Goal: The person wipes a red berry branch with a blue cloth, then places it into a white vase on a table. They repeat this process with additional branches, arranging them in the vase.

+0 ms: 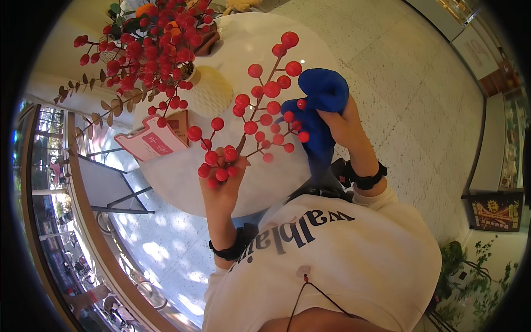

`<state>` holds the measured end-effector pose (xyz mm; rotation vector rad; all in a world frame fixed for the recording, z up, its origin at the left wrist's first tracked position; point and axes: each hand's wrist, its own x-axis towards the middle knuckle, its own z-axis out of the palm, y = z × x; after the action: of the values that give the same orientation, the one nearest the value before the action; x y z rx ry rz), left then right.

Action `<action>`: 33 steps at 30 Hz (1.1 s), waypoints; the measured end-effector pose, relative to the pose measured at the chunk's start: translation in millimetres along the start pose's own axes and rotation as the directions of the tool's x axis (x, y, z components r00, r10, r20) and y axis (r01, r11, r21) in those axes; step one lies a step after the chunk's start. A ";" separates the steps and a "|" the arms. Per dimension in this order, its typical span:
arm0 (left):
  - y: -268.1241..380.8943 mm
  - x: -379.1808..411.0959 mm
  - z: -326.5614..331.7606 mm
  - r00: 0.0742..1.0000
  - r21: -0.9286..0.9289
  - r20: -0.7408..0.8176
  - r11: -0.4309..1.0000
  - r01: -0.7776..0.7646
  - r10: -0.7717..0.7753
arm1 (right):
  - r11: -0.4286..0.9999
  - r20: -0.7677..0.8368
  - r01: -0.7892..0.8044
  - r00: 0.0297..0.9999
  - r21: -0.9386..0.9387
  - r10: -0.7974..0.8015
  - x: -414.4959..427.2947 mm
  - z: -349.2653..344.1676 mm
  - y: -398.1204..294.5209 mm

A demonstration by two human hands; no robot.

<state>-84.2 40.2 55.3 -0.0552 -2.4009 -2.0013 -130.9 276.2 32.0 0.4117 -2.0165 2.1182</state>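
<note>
My left hand (224, 182) grips the stem of an artificial red berry branch (261, 95), which slants up and to the right over a round white table (278, 186). A blue cloth (321, 128) is bunched in my right hand (342, 124) beside the branch's right-hand berries; whether cloth and berries touch is unclear. Beyond my left hand, a cream textured vase (211, 91) stands on the table, with more red berry branches (153, 58) and brownish leaf sprigs (118, 106) spreading to the left.
A pink card or board (151, 141) bearing writing stands by a brown card (178, 126) at the table's left. A dark-framed stand (112, 182) is on the floor beside the window. Display cases (491, 141) line the far right, with leafy plants (477, 274) at lower right.
</note>
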 end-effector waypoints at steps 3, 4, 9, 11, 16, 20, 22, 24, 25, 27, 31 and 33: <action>0.8 -2.5 0.5 0.999 -0.005 0.004 0.999 0.033 -0.033 | 0.998 -0.019 -0.052 0.998 0.041 0.053 -4.2 0.5 -1.6; 1.7 -1.2 0.0 0.999 -0.004 0.007 0.999 0.032 -0.032 | 0.996 -0.031 -0.074 0.997 0.059 0.076 -4.0 1.0 -1.8; -1.0 -0.5 -1.1 0.999 -0.047 0.033 0.999 0.023 -0.021 | 0.974 -0.122 -0.105 0.984 0.202 0.132 -6.2 4.0 -0.8; -0.4 -1.5 -0.4 0.995 -0.064 0.095 0.997 0.033 -0.027 | 0.930 -0.157 -0.171 0.960 0.324 0.232 -7.9 5.2 -6.3; -2.6 -2.2 0.8 0.986 -0.089 0.166 0.996 0.016 -0.001 | 0.827 -0.094 -0.136 0.971 0.545 0.221 -5.0 4.0 -3.1; -2.9 -1.8 -1.1 0.985 -0.079 0.168 0.996 0.044 -0.030 | 0.785 -0.275 -0.101 0.903 0.612 0.331 0.2 4.3 -6.4; -7.5 -2.0 -5.0 0.985 -0.035 0.167 0.998 0.057 -0.050 | 0.776 -0.291 -0.063 0.905 0.627 0.309 -0.2 -5.3 -3.2; -1.3 -2.9 -1.4 0.987 -0.066 0.142 0.995 0.081 -0.071 | 0.821 -0.296 -0.004 0.932 0.570 0.210 -3.1 -10.4 0.2; 1.4 -3.5 0.2 0.988 -0.082 0.130 0.992 0.095 -0.084 | 0.840 -0.295 0.024 0.942 0.541 0.162 -4.9 -11.6 1.1; 2.3 -3.5 -1.7 0.981 -0.038 0.161 0.992 0.118 -0.110 | 0.826 -0.345 0.073 0.926 0.559 0.152 -8.3 -11.8 -1.1; 2.5 -4.3 1.3 0.963 -0.146 0.219 0.970 0.194 -0.160 | 0.815 -0.309 0.138 0.950 0.563 0.053 -7.0 -16.1 -0.3; -0.5 -5.3 3.2 0.959 -0.185 0.262 0.969 0.162 -0.110 | 0.780 -0.173 0.134 0.984 0.611 -0.034 -5.1 -4.8 -7.2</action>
<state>-78.9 43.2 54.1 -0.1578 -2.3844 -2.4369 -124.1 281.7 36.9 0.3996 -1.1386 2.6240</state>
